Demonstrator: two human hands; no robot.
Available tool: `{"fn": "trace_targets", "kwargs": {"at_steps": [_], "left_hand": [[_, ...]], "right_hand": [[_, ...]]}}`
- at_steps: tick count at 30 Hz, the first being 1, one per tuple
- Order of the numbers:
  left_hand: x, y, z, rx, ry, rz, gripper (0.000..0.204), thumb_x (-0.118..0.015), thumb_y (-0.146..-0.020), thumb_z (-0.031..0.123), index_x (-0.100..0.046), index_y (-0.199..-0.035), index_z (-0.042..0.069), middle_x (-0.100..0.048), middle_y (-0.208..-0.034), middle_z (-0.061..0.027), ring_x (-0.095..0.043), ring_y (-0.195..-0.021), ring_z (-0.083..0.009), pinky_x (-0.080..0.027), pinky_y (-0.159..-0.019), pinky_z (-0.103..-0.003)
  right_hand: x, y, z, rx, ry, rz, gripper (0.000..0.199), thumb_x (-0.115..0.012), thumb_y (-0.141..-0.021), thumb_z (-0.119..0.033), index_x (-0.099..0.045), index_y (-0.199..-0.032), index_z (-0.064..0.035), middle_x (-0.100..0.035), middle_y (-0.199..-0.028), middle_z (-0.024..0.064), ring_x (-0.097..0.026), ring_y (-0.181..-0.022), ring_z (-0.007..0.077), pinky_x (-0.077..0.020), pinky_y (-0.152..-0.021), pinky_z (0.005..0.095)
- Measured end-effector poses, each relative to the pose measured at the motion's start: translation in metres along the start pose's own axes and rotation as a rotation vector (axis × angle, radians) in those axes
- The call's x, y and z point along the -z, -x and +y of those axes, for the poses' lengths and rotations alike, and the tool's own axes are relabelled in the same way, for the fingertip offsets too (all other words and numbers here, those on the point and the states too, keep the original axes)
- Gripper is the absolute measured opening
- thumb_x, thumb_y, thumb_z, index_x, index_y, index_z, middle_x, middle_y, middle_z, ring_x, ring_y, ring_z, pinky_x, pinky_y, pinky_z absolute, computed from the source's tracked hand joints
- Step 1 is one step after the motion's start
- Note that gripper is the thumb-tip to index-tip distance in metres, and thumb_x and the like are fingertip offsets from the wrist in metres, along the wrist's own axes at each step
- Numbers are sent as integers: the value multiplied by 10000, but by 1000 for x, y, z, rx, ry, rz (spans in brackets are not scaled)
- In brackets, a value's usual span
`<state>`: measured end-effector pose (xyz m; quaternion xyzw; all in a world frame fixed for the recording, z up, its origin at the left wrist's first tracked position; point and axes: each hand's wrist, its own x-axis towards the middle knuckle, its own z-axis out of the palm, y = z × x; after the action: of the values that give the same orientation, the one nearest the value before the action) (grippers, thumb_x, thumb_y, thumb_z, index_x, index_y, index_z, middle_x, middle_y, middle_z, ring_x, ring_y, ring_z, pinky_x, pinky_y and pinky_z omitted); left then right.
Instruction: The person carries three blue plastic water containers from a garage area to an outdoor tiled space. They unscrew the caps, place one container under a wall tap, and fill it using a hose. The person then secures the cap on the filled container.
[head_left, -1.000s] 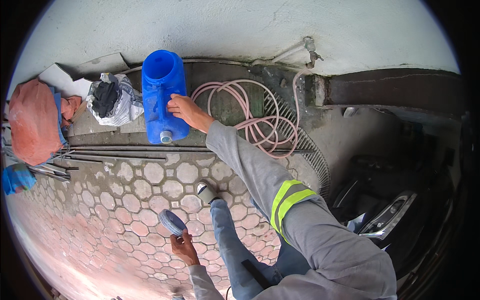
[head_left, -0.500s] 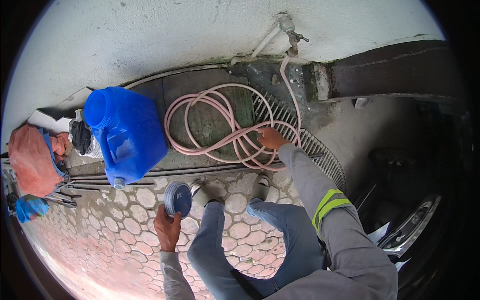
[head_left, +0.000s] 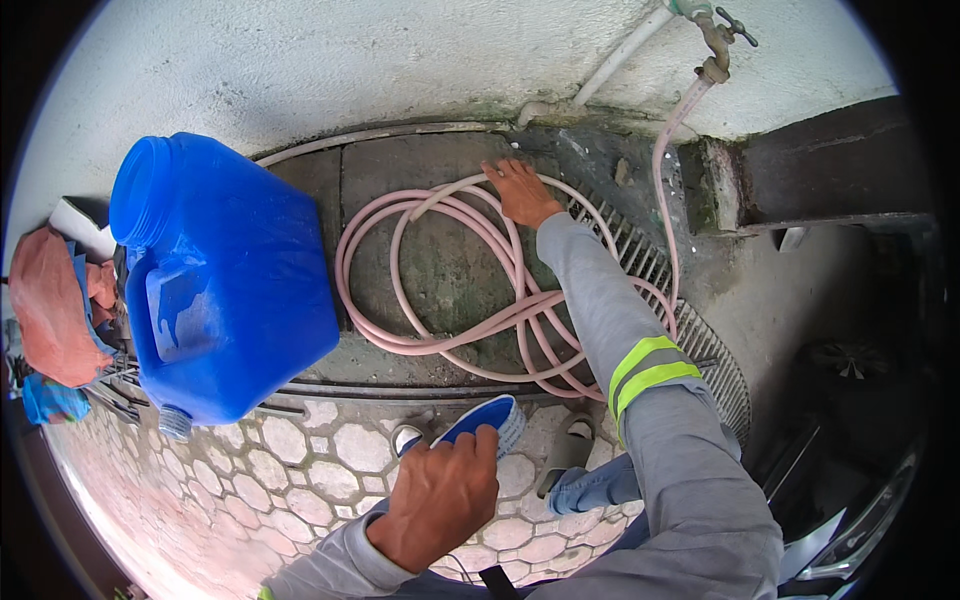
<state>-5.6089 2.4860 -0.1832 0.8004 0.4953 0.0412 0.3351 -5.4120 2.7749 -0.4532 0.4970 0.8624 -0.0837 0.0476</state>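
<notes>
In my left hand (head_left: 440, 500), low in front of me, I grip a round blue screw cap (head_left: 490, 423) with a pale ridged rim, tilted edge-on. My right hand (head_left: 524, 193) reaches out to the far side of a coiled pink hose (head_left: 455, 345). Its fingers are spread over the top loop; whether they touch it I cannot tell. To the left a large blue plastic jug (head_left: 245, 290) lies on its side, its wide mouth uncapped and a small pale cap on its lower spout. The hose runs up to a wall tap (head_left: 715, 60).
A metal drain grating (head_left: 715, 365) curves under the hose at right, with a dark vehicle (head_left: 840, 440) beyond. Thin metal rods (head_left: 370, 391) run along the paving edge. Orange sacking (head_left: 55, 310) and a blue bag (head_left: 55, 398) lie at far left.
My right hand has moved farther out to the hose's far loop. My left hand has swung inward to the right, tilting the cap. The view has shifted closer to the jug and hose.
</notes>
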Motion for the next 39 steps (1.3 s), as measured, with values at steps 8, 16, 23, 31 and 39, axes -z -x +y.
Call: {"fn": "trace_targets", "kwargs": {"at_steps": [8, 16, 23, 31, 39], "left_hand": [[9, -12, 12, 40, -82, 145, 190, -622, -763, 105, -557, -911, 5, -573, -619, -104, -611, -505, -274, -482, -481, -395], [15, -67, -73, 320, 136, 576, 299, -708, -797, 265, -682, -932, -2, -650, -680, -165, -627, -619, -351, -480, -599, -388], [12, -176, -173, 306, 18, 652, 334, -725, -810, 325, -675, -938, 21, -693, -820, -187, -659, -728, -353, -484, -648, -381], [-97, -242, -201, 104, -767, 387, 255, -672, -828, 248, -648, -1048, 120, -674, -973, -73, -593, -992, -258, -408, -853, -468], [-107, -255, -226, 33, -709, 185, 325, -688, -823, 309, -683, -1101, 141, -690, -1045, -70, -574, -1095, -273, -413, -912, -494]], "right_hand": [[-14, -26, 0, 138, 227, -97, 389, -645, -888, -326, -650, -1202, -96, -608, -1164, 141, -495, -1193, 305, -323, -1068, 515], [128, 38, 42, 43, -298, 202, 422, -609, -912, -456, -663, -947, -39, -657, -831, 200, -633, -804, 413, -481, -707, 507], [125, 165, 36, -372, -553, 301, 430, -653, -900, -422, -659, -828, 2, -610, -674, 213, -610, -648, 405, -459, -606, 497], [121, 185, 30, -235, -610, 313, 405, -691, -885, -392, -651, -815, 5, -561, -584, 169, -568, -523, 339, -424, -525, 452], [137, 207, 40, -364, -613, 403, 357, -689, -884, -378, -694, -861, -22, -629, -643, 173, -638, -634, 374, -479, -599, 479]]}}
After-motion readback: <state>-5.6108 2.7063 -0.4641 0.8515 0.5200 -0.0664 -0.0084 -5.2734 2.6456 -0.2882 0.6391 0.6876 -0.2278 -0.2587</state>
